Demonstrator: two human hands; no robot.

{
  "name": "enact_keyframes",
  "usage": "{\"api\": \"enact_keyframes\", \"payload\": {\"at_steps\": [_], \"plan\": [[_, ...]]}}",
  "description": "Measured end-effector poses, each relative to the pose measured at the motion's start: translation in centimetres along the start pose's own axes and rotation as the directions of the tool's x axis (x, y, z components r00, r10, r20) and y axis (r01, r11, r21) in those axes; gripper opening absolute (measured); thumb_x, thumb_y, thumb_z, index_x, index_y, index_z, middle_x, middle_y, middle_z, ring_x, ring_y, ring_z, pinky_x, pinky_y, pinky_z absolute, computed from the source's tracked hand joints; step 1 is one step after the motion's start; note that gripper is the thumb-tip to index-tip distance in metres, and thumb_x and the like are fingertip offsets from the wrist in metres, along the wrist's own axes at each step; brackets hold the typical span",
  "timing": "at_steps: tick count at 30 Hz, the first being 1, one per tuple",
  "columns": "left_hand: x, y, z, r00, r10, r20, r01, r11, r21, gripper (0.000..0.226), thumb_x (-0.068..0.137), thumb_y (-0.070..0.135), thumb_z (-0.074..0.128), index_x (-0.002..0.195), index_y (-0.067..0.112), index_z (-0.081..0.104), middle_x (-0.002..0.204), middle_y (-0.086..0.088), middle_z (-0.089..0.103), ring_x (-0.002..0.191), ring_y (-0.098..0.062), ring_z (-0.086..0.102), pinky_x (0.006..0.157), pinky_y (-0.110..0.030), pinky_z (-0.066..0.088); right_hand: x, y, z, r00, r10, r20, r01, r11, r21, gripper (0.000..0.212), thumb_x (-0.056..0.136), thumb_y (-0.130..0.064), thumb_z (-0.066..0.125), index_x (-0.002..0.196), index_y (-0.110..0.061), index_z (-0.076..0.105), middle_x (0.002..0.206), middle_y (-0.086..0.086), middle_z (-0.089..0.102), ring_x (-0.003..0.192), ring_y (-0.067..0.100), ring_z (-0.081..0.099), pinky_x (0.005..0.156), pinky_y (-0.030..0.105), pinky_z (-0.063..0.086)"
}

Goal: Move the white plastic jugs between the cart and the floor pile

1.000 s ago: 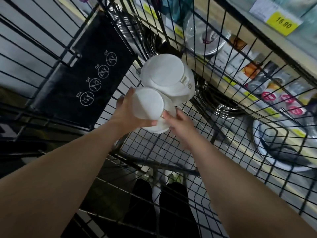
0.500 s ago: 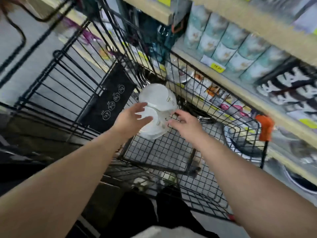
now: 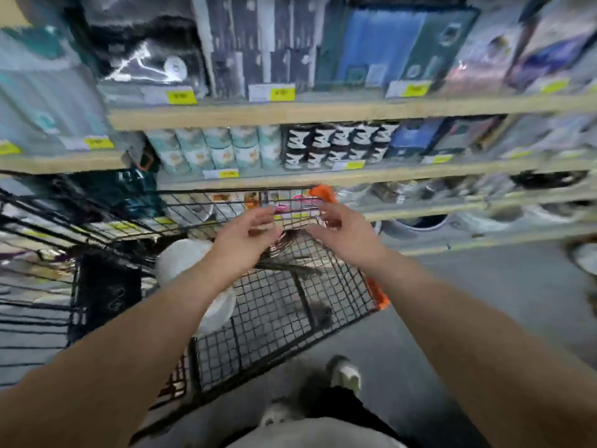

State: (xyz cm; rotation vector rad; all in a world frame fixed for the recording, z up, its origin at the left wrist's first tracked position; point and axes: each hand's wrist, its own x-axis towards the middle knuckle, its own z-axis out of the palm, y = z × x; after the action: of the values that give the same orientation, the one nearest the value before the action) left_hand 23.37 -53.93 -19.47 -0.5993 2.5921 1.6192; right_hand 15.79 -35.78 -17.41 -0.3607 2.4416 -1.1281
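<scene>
both hands are up over the far end of the cart (image 3: 274, 305), empty. left hand (image 3: 248, 234) has fingers loosely spread and a little curled, holding nothing; right hand (image 3: 339, 227) the same, palm turned inward. they face each other with a gap between, level with the cart's far rim, near the orange corner cap (image 3: 323, 192).

the white bowls (image 3: 184, 257) lie in the cart basket, toward its left side, partly hidden under my left forearm. a second pale piece (image 3: 223, 312) shows lower down by the near wall; too blurred to say whether it is part of the same stack.

black placard (image 3: 106, 292) hangs on the cart's left wall. shelves (image 3: 290, 111) behind carry packaged goods and yellow price tags (image 3: 282, 93); tins sit on the middle shelf (image 3: 258, 181).

judgement: the step looks like leaving the bowls settled and lifting clear. to do it well i keep the left forearm high so it does not brush the stack, draw both hands straight up rather than across the wire rim, and check the bowls sit flat on the mesh, not leaning on the side wall. frame is smeared, so fine contact is uncertain.
</scene>
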Motion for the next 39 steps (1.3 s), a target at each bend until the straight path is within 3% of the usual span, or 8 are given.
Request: {"api": "enact_keyframes", "payload": {"at_steps": [2,5,8,15,22,27,33,39], "plan": [[1.0,3.0,2.8,0.996,0.069,0.058,-0.07,0.997,0.019,0.027,0.087,0.036,0.069,0.106,0.051,0.058,0.117,0.015,0.065,0.114,-0.01,0.059,0.109,-0.04,0.041,-1.5,2.1,-3.5,0.996,0.038,-0.086,-0.033,0.998,0.061,0.054,0.089,-0.034,0.068,0.138,-0.018,0.051,0.132,0.006,0.059,0.119,0.019,0.055,0.1,0.03,0.043],[2.1,7.4,8.3,0.973,0.144,0.179,-0.149,0.989,0.013,0.04,0.087,0.036,0.069,0.126,0.035,0.06,0.124,0.013,0.064,0.113,-0.008,0.059,0.106,-0.036,0.044,-3.7,6.0,-8.8,0.971,0.106,-0.212,-0.074,0.985,0.153,0.057,0.088,-0.036,0.068,0.139,-0.018,0.049,0.133,0.008,0.057,0.118,0.022,0.056,0.102,0.039,0.046],[2.8,11.9,15.1,0.933,0.222,0.284,-0.227,0.974,-0.017,0.044,0.09,0.028,0.068,0.132,0.026,0.057,0.127,0.009,0.061,0.1,-0.002,0.059,0.091,-0.019,0.044,-6.4,10.7,-14.2,0.929,0.183,-0.321,-0.111,0.967,0.231,0.058,0.087,-0.038,0.069,0.139,-0.021,0.049,0.133,0.006,0.057,0.118,0.02,0.057,0.098,0.037,0.048],[2.7,22.0,33.6,0.814,0.349,0.464,-0.365,0.929,-0.059,0.043,0.09,0.023,0.068,0.131,0.023,0.055,0.123,0.008,0.058,0.086,0.007,0.055,0.066,-0.005,0.044,-13.8,22.8,-28.1,0.793,0.325,-0.516,-0.17,0.93,0.325,0.053,0.087,-0.036,0.068,0.137,-0.023,0.051,0.129,0.002,0.058,0.118,0.017,0.055,0.093,0.034,0.049],[2.9,29.9,49.4,0.686,0.379,0.621,-0.415,0.905,-0.095,0.046,0.089,0.021,0.069,0.133,0.02,0.054,0.126,0.002,0.058,0.095,-0.007,0.059,0.073,-0.01,0.045,-18.2,33.6,-38.5,0.636,0.461,-0.619,-0.21,0.875,0.437,0.057,0.086,-0.039,0.069,0.137,-0.024,0.051,0.125,0.0,0.059,0.115,0.016,0.057,0.097,0.037,0.05],[6.3,34.4,59.3,0.584,0.374,0.72,-0.453,0.887,-0.094,0.048,0.089,0.024,0.068,0.134,0.022,0.053,0.125,0.008,0.057,0.098,-0.005,0.058,0.072,-0.008,0.04,-17.8,40.9,-44.8,0.539,0.561,-0.629,-0.263,0.821,0.507,0.057,0.085,-0.039,0.07,0.137,-0.025,0.052,0.126,0.0,0.058,0.116,0.017,0.057,0.095,0.038,0.052],[12.1,42.5,72.7,0.432,0.364,0.825,-0.504,0.856,-0.114,0.048,0.089,0.023,0.069,0.134,0.021,0.053,0.126,0.004,0.058,0.106,-0.015,0.061,0.087,-0.024,0.045,-14.9,48.9,-54.8,0.347,0.671,-0.655,-0.265,0.74,0.618,0.054,0.085,-0.038,0.071,0.134,-0.027,0.053,0.125,0.0,0.059,0.113,0.016,0.059,0.09,0.038,0.054],[15.5,49.3,84.2,0.289,0.329,0.899,-0.555,0.823,-0.122,0.044,0.088,0.024,0.069,0.13,0.024,0.055,0.125,0.004,0.059,0.102,-0.013,0.061,0.087,-0.023,0.042,-14.1,55.4,-62.5,0.193,0.752,-0.63,-0.196,0.659,0.726,0.054,0.082,-0.034,0.075,0.132,-0.021,0.057,0.122,0.004,0.063,0.106,0.018,0.063,0.09,0.034,0.053]]}}
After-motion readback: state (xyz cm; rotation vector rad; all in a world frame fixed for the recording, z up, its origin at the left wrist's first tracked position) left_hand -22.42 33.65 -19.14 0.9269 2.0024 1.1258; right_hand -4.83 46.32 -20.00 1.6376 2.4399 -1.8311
